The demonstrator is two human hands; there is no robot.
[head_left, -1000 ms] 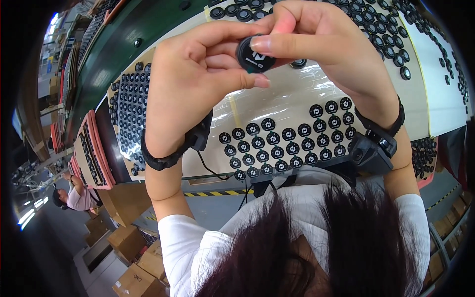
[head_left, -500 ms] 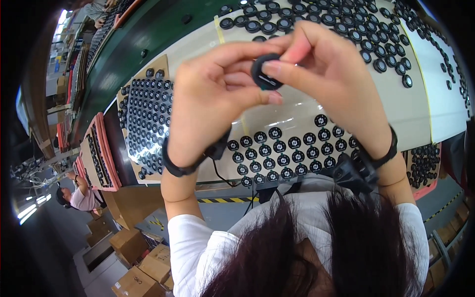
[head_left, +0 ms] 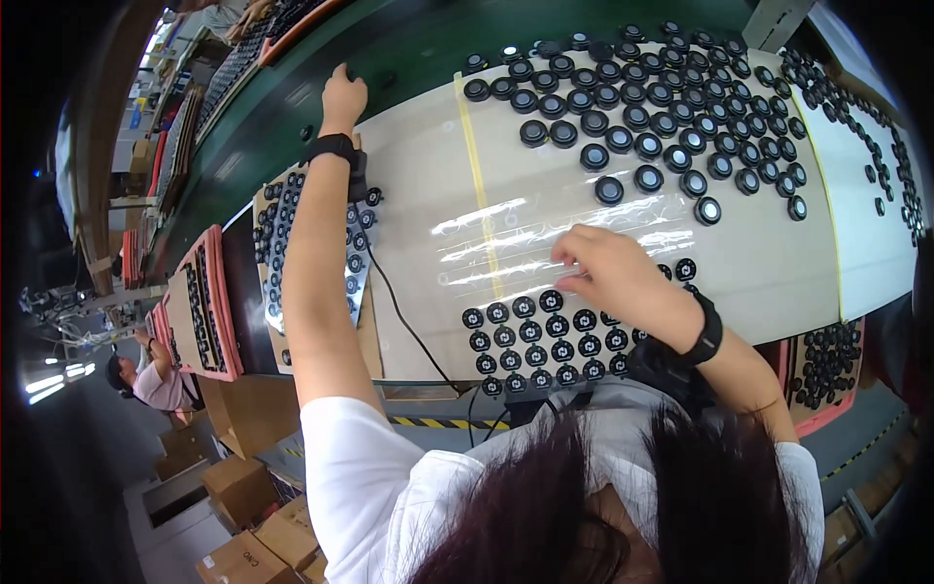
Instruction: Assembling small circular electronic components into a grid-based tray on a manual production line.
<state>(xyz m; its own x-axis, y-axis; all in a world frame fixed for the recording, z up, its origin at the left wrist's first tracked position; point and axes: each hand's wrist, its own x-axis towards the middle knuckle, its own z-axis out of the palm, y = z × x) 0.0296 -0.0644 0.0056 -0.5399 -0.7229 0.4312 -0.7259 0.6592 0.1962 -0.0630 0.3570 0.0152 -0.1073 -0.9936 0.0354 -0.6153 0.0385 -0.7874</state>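
Observation:
My left hand [head_left: 344, 100] reaches far out over the green belt [head_left: 428, 47], palm down. Its index finger is stretched forward and apart from the thumb, and no part shows between them. Near it on the belt lies a dark disc [head_left: 387, 78]. My right hand [head_left: 608, 273] hovers over the clear film [head_left: 530, 238], fingers loosely bent, thumb apart, nothing in it. Just below that hand, black discs with white marks [head_left: 552, 300] lie in rows on the film. A black strap [head_left: 331, 149] circles my left wrist, another [head_left: 708, 331] my right.
Many round black parts with pale centres [head_left: 635, 118] spread over the back right of the board. Under my left forearm lies a film sheet of marked discs [head_left: 282, 234]. A cable [head_left: 409, 326] crosses the board. Pink trays [head_left: 216, 292] stand left; a co-worker [head_left: 156, 375] is farther off.
My hands were together in front, holding a black disc. They have parted: the left swung far out to the belt, the right lowered over the film. The disc no longer shows between them.

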